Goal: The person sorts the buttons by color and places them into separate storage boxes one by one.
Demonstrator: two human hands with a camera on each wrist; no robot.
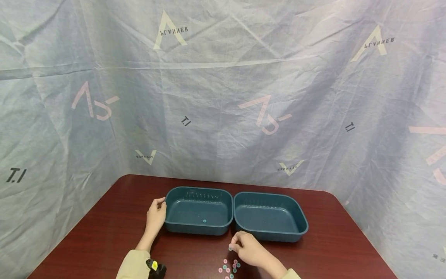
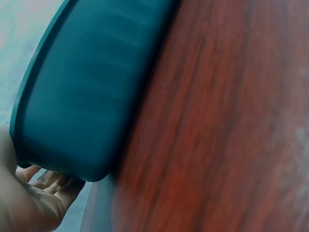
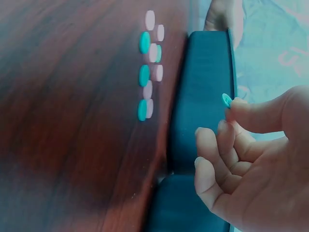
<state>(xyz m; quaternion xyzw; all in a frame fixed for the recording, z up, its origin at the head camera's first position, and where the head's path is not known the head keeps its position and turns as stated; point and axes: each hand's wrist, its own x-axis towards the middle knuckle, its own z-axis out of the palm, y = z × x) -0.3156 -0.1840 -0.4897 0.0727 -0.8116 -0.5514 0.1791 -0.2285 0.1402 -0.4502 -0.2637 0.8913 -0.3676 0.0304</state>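
Observation:
My left hand (image 1: 155, 217) holds the left end of a dark teal plastic tray (image 1: 198, 229), its fingers at the rim and outer wall. In the left wrist view, the fingers (image 2: 50, 183) bend against the tray's end wall. A single small teal button (image 1: 204, 221) lies inside this tray. My right hand (image 1: 248, 248) pinches another teal button (image 3: 226, 100) between thumb and index finger, in front of where the trays meet. Below that hand, several pink and teal buttons (image 1: 228, 270) lie loosely grouped on the table.
A second dark teal tray (image 1: 278, 235) stands right beside the first, their ends nearly meeting. Both rest on a reddish-brown wooden table (image 1: 104, 224). Grey printed cloth (image 1: 216, 147) hangs behind the table and at its sides.

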